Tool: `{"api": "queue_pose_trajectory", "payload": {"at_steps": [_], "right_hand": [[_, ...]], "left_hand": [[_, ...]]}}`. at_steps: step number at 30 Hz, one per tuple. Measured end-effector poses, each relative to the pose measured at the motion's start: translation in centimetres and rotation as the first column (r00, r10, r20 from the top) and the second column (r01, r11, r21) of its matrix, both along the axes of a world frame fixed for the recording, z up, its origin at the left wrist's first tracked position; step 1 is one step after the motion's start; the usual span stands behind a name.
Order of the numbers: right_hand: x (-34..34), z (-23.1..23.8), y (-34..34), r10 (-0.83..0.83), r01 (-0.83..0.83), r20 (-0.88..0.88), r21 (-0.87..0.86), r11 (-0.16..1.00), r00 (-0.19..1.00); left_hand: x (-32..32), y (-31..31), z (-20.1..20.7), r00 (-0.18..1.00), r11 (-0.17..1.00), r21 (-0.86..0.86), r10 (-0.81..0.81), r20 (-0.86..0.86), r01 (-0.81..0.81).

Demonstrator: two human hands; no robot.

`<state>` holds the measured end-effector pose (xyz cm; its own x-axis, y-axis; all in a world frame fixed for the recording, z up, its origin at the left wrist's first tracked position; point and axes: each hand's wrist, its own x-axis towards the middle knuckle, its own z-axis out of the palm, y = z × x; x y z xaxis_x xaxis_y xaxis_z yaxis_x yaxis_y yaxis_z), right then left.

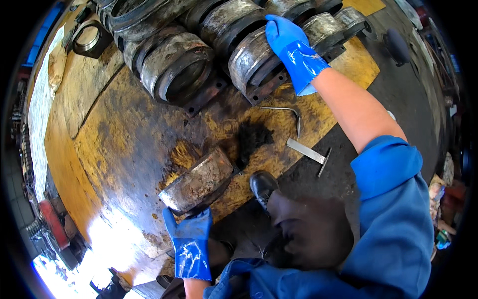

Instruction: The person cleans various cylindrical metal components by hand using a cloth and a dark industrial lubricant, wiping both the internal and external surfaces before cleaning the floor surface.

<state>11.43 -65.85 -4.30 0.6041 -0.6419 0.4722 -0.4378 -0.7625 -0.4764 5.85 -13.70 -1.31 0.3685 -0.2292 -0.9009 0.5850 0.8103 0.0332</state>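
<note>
A short, wide cylindrical metal ring [198,182], rusty and greasy, rests on the stained board near my feet. My left hand [191,234], in a blue rubber glove, is at its near lower edge. The thumb lies apart at the ring's left end, and the other fingertips go out of sight beneath it. Farther off, my right hand [288,37], gloved alike, is closed at the top rim of a ring-shaped metal housing [255,55] in a row of similar ones. Its fingertips are partly hidden. Beside that housing is another ring housing [177,67] with a drilled flange.
A bent metal rod [291,110] and a T-shaped metal tool [308,151] lie right of the ring. Dark grease [251,139] smears the yellow-brown board [124,129]. My shoe [264,187] stands close by. A smaller metal part [88,39] sits far left.
</note>
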Motion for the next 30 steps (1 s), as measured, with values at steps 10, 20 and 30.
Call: {"api": "queue_pose_trajectory", "payload": {"at_steps": [10, 20, 30], "right_hand": [[-2.6, 4.4, 9.0, 0.625, -0.672, -0.261, -0.387, 0.631, 0.736], [-13.1, -15.1, 18.5, 0.533, -0.669, -0.757, 0.174, 0.723, 0.379], [-9.9, -13.6, 17.5, 0.462, -0.427, -0.817, 0.302, 0.852, 0.344]], "left_hand": [[-2.9, 6.0, 1.0, 0.923, 0.889, 0.324, -0.372, 0.100, 0.323], [3.2, -4.4, 1.4, -0.036, -0.126, 0.637, -0.971, -0.235, -0.760], [16.4, -8.2, 0.6, -0.056, -0.228, 0.896, -0.962, -0.269, -0.380]]}}
